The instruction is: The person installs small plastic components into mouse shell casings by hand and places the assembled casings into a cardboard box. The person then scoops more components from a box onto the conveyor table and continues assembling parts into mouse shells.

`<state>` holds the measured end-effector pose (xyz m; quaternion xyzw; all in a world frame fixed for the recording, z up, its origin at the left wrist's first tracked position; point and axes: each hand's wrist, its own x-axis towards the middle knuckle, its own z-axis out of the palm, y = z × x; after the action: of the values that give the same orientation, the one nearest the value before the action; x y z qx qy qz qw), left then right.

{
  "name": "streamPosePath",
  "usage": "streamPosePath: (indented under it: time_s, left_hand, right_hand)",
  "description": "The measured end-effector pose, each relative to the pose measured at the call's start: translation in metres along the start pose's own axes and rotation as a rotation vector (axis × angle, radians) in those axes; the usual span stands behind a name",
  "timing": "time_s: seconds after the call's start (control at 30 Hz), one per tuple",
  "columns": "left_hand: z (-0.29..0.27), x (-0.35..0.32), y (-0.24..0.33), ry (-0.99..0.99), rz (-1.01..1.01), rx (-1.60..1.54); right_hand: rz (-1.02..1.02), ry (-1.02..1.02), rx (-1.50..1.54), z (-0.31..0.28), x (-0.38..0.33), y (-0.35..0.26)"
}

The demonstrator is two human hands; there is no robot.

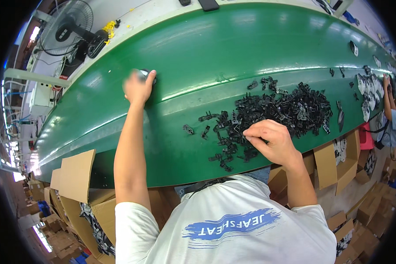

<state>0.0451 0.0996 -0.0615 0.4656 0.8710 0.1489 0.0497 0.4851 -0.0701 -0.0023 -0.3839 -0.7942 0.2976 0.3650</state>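
Note:
My left hand (139, 90) reaches far out over the green work surface (185, 53) on the left. Its fingers close round a small black-and-white part (145, 75), mostly hidden by the hand; the fingertips are blurred. Over the near edge of a heap of small black plastic parts (290, 105), my right hand (272, 140) is closed with thumb and forefinger pinched together. What the pinch holds, if anything, is too small to make out. Several loose black plastic parts (224, 143) lie scattered to the left of that hand.
White-and-black shells (368, 90) lie in a group at the far right, near another person's arm (387, 99). Cardboard boxes holding parts, one with a raised flap (77, 176), stand along the near edge. A fan (70, 31) and yellow bits (110, 28) sit beyond the far left edge.

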Motion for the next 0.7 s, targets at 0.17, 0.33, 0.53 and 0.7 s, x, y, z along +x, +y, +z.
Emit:
streamPosePath:
  time_s: [0.17, 0.33, 0.53, 0.7]
  left_hand:
    - [-0.016, -0.015, -0.029, -0.28, 0.057, -0.643]
    - [-0.065, -0.124, -0.011, -0.964, -0.139, -2.051]
    - [-0.077, -0.225, 0.011, -1.077, -0.197, -2.331]
    - [-0.079, -0.239, 0.003, -0.921, -0.256, -2.172]
  right_hand:
    - [0.048, 0.081, 0.101, 0.018, 0.012, -0.013]
    - [0.061, 0.095, 0.386, 0.046, 0.043, -0.039]
    - [-0.055, 0.109, 0.384, 0.089, 0.084, -0.073]
    - [-0.247, 0.166, -0.065, 0.105, 0.088, -0.069]
